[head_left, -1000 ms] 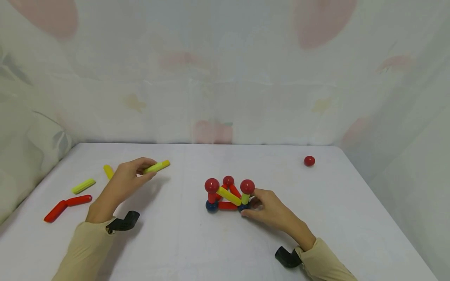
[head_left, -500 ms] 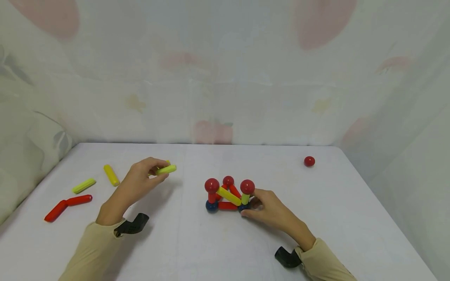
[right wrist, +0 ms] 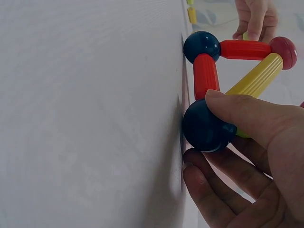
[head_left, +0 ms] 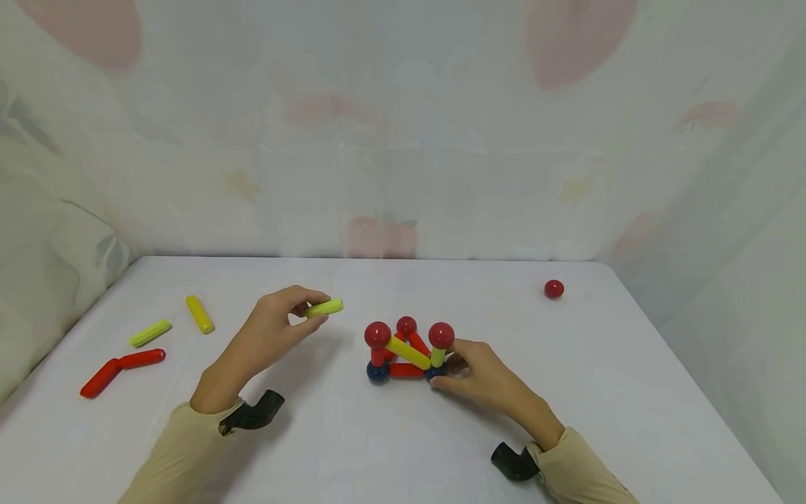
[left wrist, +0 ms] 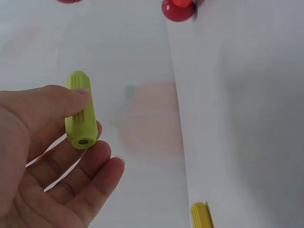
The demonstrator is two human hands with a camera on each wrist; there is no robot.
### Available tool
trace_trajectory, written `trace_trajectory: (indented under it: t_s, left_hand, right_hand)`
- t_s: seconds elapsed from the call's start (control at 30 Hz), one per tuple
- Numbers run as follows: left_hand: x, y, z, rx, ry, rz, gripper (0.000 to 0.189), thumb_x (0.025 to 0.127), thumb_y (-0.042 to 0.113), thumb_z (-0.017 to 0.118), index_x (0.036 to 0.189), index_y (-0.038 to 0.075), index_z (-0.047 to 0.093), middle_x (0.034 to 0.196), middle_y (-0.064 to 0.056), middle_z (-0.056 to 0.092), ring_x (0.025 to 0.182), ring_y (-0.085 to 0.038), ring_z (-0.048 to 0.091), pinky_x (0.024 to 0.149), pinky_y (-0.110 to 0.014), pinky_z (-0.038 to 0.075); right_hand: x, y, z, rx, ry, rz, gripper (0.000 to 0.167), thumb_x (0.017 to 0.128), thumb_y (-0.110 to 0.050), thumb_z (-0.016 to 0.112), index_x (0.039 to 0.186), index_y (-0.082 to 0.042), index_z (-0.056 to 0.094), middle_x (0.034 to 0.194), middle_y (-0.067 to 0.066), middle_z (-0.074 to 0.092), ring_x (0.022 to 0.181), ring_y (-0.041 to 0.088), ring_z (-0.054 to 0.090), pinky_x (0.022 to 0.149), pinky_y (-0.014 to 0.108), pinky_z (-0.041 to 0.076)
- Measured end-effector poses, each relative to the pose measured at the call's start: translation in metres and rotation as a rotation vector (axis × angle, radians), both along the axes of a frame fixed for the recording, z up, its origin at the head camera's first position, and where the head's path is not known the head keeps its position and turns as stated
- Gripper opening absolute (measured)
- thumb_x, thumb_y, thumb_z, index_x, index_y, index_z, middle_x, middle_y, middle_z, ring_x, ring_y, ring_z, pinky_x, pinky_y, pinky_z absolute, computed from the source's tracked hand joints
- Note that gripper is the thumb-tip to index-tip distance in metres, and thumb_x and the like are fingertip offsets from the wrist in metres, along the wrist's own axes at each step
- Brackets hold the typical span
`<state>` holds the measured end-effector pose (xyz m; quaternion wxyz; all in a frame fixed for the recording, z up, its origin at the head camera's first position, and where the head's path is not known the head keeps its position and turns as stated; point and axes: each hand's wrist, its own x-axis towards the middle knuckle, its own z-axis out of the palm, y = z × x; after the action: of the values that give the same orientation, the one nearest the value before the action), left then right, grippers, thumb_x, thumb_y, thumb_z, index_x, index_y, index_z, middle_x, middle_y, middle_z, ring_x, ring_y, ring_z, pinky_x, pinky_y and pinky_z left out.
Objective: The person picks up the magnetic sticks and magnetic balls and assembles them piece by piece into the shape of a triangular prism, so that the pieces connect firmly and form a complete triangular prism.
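My left hand (head_left: 280,322) pinches a lime-green magnetic rod (left wrist: 81,118) between thumb and fingers, raised over the table left of a ball-and-rod frame; a dark metal spot shows in the rod's end. My right hand (head_left: 488,378) grips the frame's near right blue ball (right wrist: 202,126), thumb on one side and fingers beneath. A red rod (head_left: 406,370) joins this ball to the other blue ball (head_left: 378,372). Above each blue ball an upright rod carries a red ball (head_left: 441,335). A yellow rod (head_left: 408,353) slants across between the uprights. Red rods run back to a third red ball (head_left: 406,325).
At the left of the white table (head_left: 340,448) lie a yellow rod (head_left: 199,314), a lime-green rod (head_left: 150,333) and two red rods (head_left: 101,378) end to end. One loose red ball (head_left: 554,289) sits at the back right. A patterned cloth (head_left: 403,140) hangs behind.
My left hand has moved right toward the frame with the lime-green rod, uncovering the yellow rod on the table. The frame has shifted very slightly; my right hand keeps its grip.
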<state>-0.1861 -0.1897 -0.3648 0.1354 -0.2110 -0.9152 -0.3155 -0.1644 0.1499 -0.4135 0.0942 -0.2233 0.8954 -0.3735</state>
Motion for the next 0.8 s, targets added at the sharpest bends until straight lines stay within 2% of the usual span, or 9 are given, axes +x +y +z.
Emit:
trace_trajectory:
  t_s: [0.37,0.47,0.63,0.8]
  left_hand:
    - [0.005,0.015,0.001,0.013,0.028,-0.007,0.028,0.083,0.008,0.079,0.111,0.011,0.073,0.096,-0.001,0.073,0.085,-0.015,0.063,0.074,-0.028,0.053]
    - [0.006,0.020,0.005,0.018,0.053,-0.010,0.028,0.083,0.009,0.079,0.110,0.013,0.073,0.095,0.000,0.073,0.085,-0.015,0.062,0.074,-0.029,0.053]
    - [0.009,0.032,0.014,0.026,0.051,-0.026,0.028,0.084,0.010,0.078,0.112,0.013,0.073,0.097,0.001,0.074,0.086,-0.015,0.062,0.076,-0.031,0.053]
    - [0.010,0.045,0.022,0.040,0.061,-0.068,0.029,0.085,0.013,0.078,0.113,0.013,0.072,0.099,0.001,0.074,0.087,-0.015,0.062,0.069,-0.027,0.050]
  right_hand:
    - [0.000,0.000,0.000,-0.016,0.004,-0.004,0.034,0.082,-0.023,0.081,0.109,-0.009,0.065,0.100,-0.001,0.070,0.089,0.012,0.065,0.080,0.024,0.056]
    - [0.000,0.000,0.000,-0.021,-0.005,-0.007,0.036,0.083,-0.023,0.081,0.111,-0.010,0.064,0.101,-0.001,0.070,0.090,0.012,0.065,0.081,0.024,0.056]
    - [0.000,-0.001,0.000,-0.020,-0.021,-0.017,0.038,0.082,-0.023,0.081,0.113,-0.010,0.064,0.103,-0.001,0.070,0.091,0.013,0.066,0.083,0.028,0.057]
    - [0.000,0.000,0.000,-0.020,-0.030,-0.022,0.039,0.082,-0.024,0.081,0.115,-0.010,0.064,0.104,-0.001,0.070,0.093,0.014,0.066,0.085,0.031,0.058]
